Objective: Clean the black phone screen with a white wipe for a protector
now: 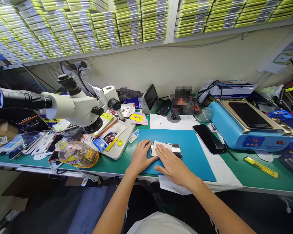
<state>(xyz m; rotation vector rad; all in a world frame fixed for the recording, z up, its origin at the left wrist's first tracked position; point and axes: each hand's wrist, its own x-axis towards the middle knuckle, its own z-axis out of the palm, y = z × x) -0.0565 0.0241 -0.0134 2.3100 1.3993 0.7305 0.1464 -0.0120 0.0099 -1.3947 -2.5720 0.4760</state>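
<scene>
Clearly the phone (177,150) is lying flat on the blue mat (200,152), a white wipe (158,146) over it. The left hand (141,158), open, is steadying its end; the right hand (172,165), also open, is pressing flat on the wipe. The phone is likely light, stiff, slick and fragile, and best gripped by its side edges.

One head view: looks forward and down across the green workbench (236,169) to the wall shelf (136,45). The left hand (141,158) and right hand (172,164) are close below. Lens probably wide-angle.
</scene>
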